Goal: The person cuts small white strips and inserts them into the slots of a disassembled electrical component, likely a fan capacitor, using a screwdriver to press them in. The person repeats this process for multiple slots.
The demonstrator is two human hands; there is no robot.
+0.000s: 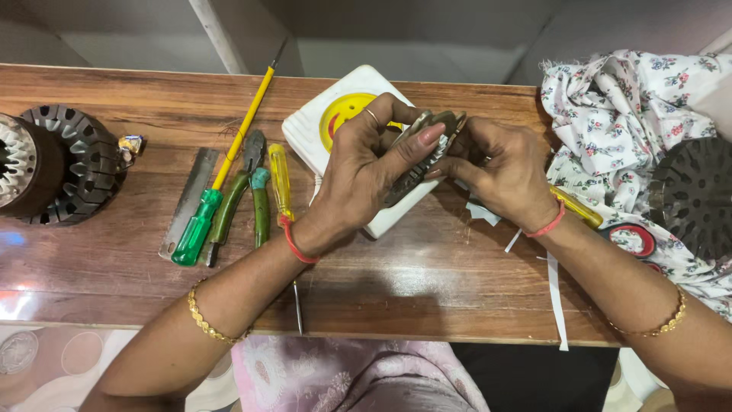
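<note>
Both hands meet over the middle of the wooden bench [427, 282]. The left hand [366, 179] is closed around a flat, dark metal piece [427, 149], thumb on its upper edge. The right hand [503, 172] pinches the same piece from the other side with its fingertips. What the piece is exactly I cannot tell; it looks like thin metal plates held together above a white box with a yellow disc [332, 114].

The work seems to be in progress, not finished: the piece is in the air, not put down, and white paper strips [555, 294] lie loose near the right wrist. To the left lie a green-handled screwdriver [204, 217], green pliers [244, 191], a yellow screwdriver [280, 179] and a metal blade [189, 200], all untouched. Farther left stands a slotted stator core [72, 164], and another round core [694, 194] rests on floral cloth [610, 99] at the right.
</note>
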